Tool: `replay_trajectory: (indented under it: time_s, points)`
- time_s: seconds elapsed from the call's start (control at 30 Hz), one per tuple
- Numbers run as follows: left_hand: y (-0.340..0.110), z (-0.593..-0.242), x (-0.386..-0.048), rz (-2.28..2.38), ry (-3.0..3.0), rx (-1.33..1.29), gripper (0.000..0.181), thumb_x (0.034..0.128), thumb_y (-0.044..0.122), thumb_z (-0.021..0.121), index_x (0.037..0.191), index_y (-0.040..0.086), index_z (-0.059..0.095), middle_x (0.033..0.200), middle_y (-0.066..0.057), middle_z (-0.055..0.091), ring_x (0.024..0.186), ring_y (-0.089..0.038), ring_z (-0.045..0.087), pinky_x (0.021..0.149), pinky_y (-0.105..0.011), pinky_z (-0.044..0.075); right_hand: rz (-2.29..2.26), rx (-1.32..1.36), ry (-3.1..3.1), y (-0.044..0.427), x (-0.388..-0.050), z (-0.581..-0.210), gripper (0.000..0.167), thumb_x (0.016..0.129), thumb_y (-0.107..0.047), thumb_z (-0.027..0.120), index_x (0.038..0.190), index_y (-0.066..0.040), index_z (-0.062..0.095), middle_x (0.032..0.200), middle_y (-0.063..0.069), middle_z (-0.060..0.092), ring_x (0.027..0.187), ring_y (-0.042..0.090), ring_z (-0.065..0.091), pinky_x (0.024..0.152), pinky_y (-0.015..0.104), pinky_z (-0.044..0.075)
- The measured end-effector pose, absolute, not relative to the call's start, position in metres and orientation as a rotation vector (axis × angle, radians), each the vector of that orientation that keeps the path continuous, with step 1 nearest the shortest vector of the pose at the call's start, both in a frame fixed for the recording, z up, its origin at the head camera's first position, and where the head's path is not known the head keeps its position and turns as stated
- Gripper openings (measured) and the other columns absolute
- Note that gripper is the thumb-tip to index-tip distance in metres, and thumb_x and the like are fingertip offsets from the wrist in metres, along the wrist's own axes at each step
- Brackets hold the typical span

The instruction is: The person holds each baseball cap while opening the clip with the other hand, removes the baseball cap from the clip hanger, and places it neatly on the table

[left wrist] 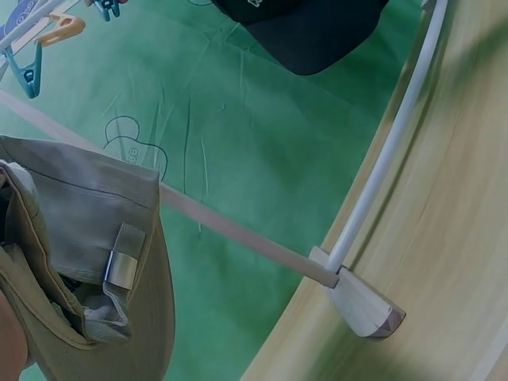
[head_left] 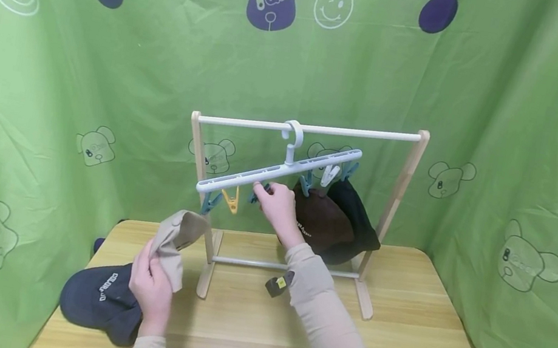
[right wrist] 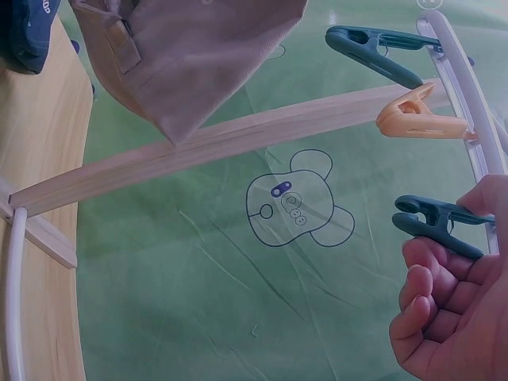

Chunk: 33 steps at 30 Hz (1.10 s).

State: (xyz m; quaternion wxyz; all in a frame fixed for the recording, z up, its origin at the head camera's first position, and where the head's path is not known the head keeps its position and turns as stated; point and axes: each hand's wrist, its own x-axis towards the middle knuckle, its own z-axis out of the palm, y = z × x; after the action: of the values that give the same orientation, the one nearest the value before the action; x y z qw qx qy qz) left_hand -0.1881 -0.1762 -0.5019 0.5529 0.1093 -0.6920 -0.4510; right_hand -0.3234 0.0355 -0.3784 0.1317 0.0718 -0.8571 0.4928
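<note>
Beige cap (head_left: 170, 247) in curled left fingers (head_left: 140, 265)

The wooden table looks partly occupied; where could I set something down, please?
The table is bare between the rack's right foot and the right curtain, and between the sleeves. Its left side is crowded: navy cap, and beige cap in the left hand.

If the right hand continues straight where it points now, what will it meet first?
Beyond the teal clip it pinches, the right hand would probably meet the white hanger bar first; depth is unclear.
</note>
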Motion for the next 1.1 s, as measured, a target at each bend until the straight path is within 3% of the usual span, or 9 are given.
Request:
replay_trajectory:
  time_s: [0.37,0.7,0.97,1.1]
  points:
    - [-0.182,-0.504,-0.184,-1.034,-1.633,0.267,0.038,0.0887,-0.008,0.053,0.12,0.007,0.069,0.109,-0.022,0.068,0.103,-0.028,0.061,0.096,-0.012,0.04,1.447,0.205,-2.491,0.036,-0.322,-0.378,0.043,0.09,-0.041,0.059,0.057,-0.015,0.05,0.053,0.002,0.06,0.048,0.015,0.05,0.045,0.025,0.035]
    - [-0.188,-0.505,-0.18,-1.027,-1.608,0.29,0.037,0.0886,-0.007,0.055,0.119,0.008,0.069,0.112,-0.021,0.069,0.108,0.0,0.058,0.099,-0.011,0.041,1.47,0.204,-2.494,0.036,-0.323,-0.379,0.044,0.09,-0.043,0.058,0.058,-0.014,0.05,0.054,0.002,0.06,0.048,0.015,0.05,0.045,0.025,0.034]
    - [-0.192,-0.506,-0.176,-1.007,-1.611,0.321,0.034,0.0898,-0.005,0.054,0.118,0.006,0.069,0.111,-0.021,0.068,0.104,-0.018,0.062,0.098,-0.011,0.041,1.449,0.203,-2.496,0.035,-0.323,-0.379,0.043,0.091,-0.042,0.058,0.058,-0.014,0.05,0.054,0.002,0.06,0.049,0.016,0.05,0.046,0.025,0.035]
    - [-0.195,-0.506,-0.175,-1.002,-1.61,0.328,0.035,0.0894,-0.006,0.054,0.118,0.006,0.069,0.11,-0.021,0.069,0.104,-0.01,0.061,0.097,-0.009,0.041,1.44,0.204,-2.495,0.035,-0.324,-0.379,0.044,0.09,-0.043,0.058,0.058,-0.015,0.05,0.054,0.002,0.06,0.049,0.016,0.05,0.046,0.025,0.035]
